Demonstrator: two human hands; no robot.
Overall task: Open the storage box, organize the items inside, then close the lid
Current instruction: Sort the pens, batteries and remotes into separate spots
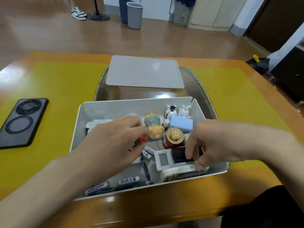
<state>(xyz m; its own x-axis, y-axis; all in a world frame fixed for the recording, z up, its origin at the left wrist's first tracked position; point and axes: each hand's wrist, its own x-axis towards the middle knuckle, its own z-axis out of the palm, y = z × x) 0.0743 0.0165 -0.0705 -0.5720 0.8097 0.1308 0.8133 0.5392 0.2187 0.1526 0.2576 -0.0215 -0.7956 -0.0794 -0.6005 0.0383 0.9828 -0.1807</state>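
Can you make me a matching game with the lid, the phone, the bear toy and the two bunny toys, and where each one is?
Things:
1. lid
2. phone
3. bear toy
4. bunny toys

Places:
A. in the far right corner of the storage box
B. on the yellow table, left of the box
C. lying flat behind the box
D. in the middle of the box, between the left hand and the right hand

Pairs: 1-C, 2-B, 3-D, 4-A
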